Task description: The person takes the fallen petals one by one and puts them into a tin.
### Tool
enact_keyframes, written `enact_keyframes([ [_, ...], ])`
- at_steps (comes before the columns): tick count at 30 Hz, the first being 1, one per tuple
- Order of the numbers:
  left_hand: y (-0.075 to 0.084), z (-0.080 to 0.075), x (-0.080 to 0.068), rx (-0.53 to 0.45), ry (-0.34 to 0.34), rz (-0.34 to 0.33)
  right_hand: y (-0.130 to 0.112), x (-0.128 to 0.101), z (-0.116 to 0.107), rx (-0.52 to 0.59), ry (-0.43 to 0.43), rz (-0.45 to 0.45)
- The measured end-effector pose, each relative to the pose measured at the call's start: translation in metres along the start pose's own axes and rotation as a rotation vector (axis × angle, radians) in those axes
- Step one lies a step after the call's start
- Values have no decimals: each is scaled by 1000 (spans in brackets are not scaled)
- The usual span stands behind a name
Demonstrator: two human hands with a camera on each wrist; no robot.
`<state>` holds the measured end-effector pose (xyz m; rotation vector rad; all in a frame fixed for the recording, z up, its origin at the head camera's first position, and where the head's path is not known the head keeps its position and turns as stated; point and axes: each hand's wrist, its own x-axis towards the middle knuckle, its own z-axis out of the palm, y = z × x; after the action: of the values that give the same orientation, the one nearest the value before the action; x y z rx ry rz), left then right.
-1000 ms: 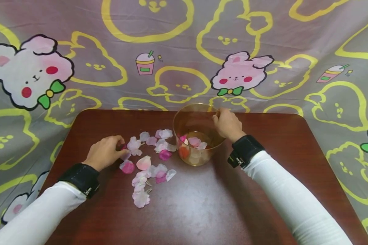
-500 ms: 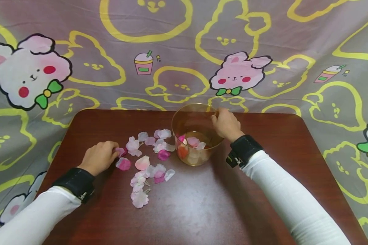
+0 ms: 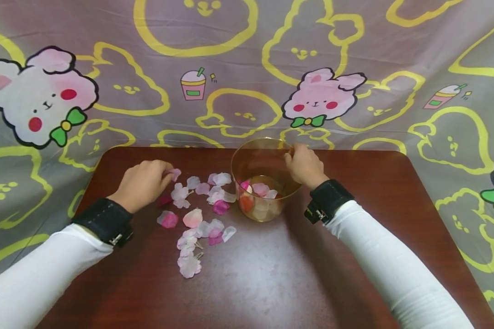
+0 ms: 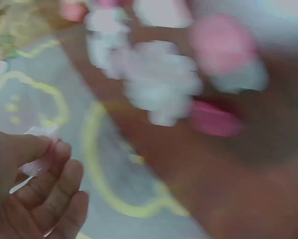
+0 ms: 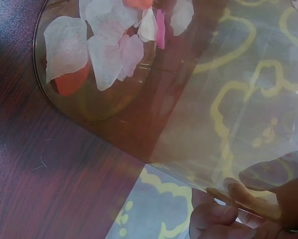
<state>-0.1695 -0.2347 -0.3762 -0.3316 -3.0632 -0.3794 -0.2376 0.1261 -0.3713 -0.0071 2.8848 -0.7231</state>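
— What is held by each hand?

— A pale pink fabric petal is pinched in the left hand, left of centre in the head view. The rim of the clear amber plastic cup, at centre, is gripped by the right hand.

— And around them?

— Loose pink and white petals are scattered on the dark brown wooden table; more are seen inside the cup.

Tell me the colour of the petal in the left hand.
Pale pink petal, pinched by the left hand; head view.

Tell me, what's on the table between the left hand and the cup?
Loose petals, pink and white, scattered on the table between the left hand and the cup, seen from the head view.
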Motion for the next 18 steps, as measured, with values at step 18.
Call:
enact_keyframes([
  [18, 150, -10, 73, -40, 27, 293, 2, 2, 0, 3, 7, 15],
])
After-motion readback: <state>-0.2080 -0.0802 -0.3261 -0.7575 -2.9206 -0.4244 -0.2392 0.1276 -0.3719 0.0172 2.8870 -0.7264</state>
